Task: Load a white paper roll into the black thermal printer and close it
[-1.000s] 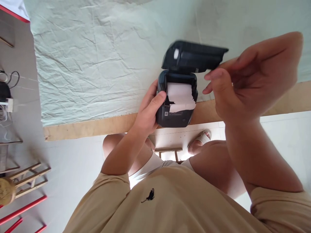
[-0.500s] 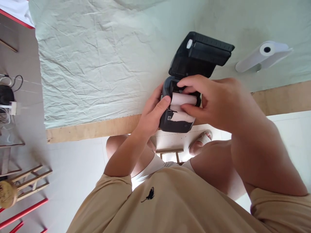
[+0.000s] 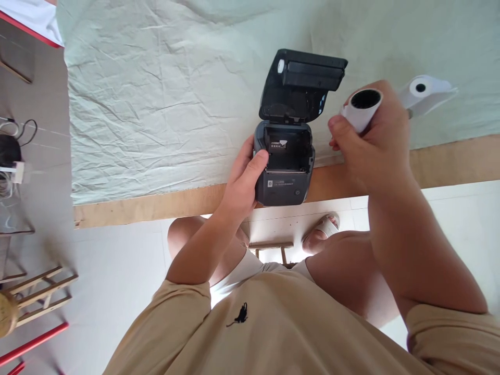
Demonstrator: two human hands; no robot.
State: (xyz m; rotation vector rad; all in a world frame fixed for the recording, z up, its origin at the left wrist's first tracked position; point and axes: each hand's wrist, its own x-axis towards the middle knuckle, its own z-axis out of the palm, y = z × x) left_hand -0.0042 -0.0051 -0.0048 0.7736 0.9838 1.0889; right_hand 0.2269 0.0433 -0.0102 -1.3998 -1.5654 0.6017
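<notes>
A dark portable printer (image 3: 288, 187) sits at the table's front edge, its lid (image 3: 300, 78) flipped up and its paper bay showing bare inside. My left hand (image 3: 247, 174) grips the printer's left side, thumb over the rim of the bay. To the right, my right hand (image 3: 375, 140) is closed around a small paper roll (image 3: 361, 114) with a wide dark core hole, held above the cloth. Just beyond that hand a second white paper roll (image 3: 424, 94) lies on the table, a loose sheet trailing from it; my hand partly covers it.
A pale green wrinkled cloth (image 3: 164, 104) covers the table, leaving a wooden front edge (image 3: 148, 208) bare. On the floor at left are a wooden stool (image 3: 39, 297), red bars (image 3: 35, 344) and cables with a white plug (image 3: 17, 173). My legs are under the table edge.
My right hand has lifted the paper roll out of the printer's bay and carried it right. My left hand still holds the printer, which has shifted slightly left in view.
</notes>
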